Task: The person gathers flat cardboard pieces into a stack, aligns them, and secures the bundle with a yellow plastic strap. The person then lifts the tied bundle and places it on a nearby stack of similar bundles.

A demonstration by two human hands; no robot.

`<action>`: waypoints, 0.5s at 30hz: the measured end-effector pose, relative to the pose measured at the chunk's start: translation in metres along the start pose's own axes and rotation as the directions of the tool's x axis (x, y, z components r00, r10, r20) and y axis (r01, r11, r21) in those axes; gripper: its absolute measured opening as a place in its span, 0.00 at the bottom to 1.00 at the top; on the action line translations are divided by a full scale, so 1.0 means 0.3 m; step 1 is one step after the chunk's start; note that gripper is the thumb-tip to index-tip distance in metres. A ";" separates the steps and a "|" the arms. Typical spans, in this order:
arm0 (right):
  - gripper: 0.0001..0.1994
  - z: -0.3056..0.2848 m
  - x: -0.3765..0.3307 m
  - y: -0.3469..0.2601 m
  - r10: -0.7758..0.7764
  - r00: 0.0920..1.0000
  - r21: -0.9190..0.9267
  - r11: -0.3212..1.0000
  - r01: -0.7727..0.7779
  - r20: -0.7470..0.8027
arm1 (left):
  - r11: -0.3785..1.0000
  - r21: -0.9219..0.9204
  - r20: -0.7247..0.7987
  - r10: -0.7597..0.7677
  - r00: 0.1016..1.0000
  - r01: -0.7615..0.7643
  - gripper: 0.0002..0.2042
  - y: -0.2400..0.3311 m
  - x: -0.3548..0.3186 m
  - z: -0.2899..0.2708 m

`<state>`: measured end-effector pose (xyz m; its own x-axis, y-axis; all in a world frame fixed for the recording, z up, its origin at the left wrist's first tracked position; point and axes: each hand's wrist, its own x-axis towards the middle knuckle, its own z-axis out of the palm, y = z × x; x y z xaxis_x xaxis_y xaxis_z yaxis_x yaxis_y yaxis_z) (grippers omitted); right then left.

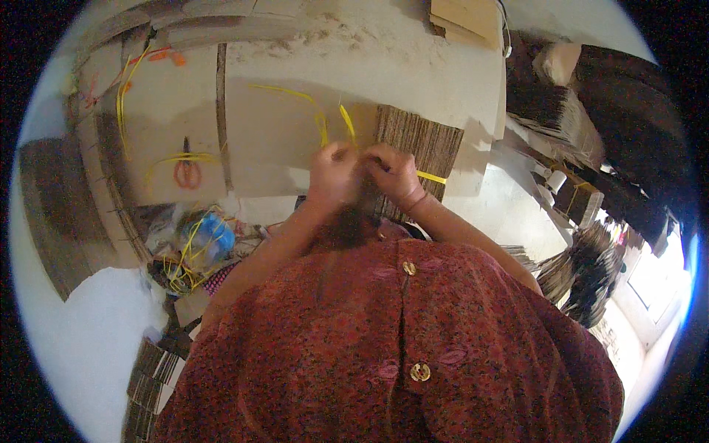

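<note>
A bundle of brown cardboard pieces (421, 136), packed edge to edge, lies on the work surface in front of me. A yellow strap (432, 177) runs across it. My left hand (332, 173) is closed at the bundle's left side, slightly blurred, with a yellow strap end rising from its fingers. Close beside it my right hand (396, 173) is pinched closed on the strap, over the bundle's left part. Another strap end (347, 122) sticks up between the hands. My fingers hide the place where the ends meet.
To the left lie scissors (187, 173) with orange handles, under loose yellow straps (124, 103). Nearer stands a clutter of plastic bags with a blue roll (214, 235). Cardboard stacks (554, 125) fill the right side, and a cardboard piece (465, 22) lies at the far edge.
</note>
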<state>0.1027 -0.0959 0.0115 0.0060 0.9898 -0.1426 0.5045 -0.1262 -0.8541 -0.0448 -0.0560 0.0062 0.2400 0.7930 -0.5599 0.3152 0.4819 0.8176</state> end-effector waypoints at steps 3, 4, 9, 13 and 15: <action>0.12 -0.001 -0.006 -0.009 0.071 0.997 -0.007 0.997 -0.071 0.001 | 0.995 -0.086 0.082 -0.039 0.996 0.046 0.08 -0.001 -0.001 0.007; 0.12 -0.005 -0.002 -0.017 0.079 0.997 -0.016 0.997 -0.079 0.014 | 0.994 -0.104 0.108 -0.031 0.994 0.042 0.07 -0.005 -0.002 0.007; 0.13 -0.003 -0.002 -0.010 0.052 0.998 0.004 0.999 -0.051 -0.040 | 0.909 0.124 0.164 0.377 0.912 -0.398 0.08 -0.017 0.004 -0.012; 0.15 0.008 -0.012 -0.006 0.109 0.991 0.010 0.994 -0.109 -0.078 | 0.896 0.271 0.293 0.270 0.917 -0.351 0.09 -0.061 0.024 -0.029; 0.16 0.007 -0.005 -0.013 0.090 0.993 0.018 0.996 -0.089 -0.071 | 0.878 0.131 0.288 0.412 0.865 -0.461 0.09 -0.052 0.047 -0.043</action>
<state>0.0989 -0.0971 0.0141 0.1127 0.9765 -0.1834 0.4868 -0.2152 -0.8466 -0.0583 -0.0475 -0.0126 0.6015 0.7768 -0.1863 0.2859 0.0085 0.9582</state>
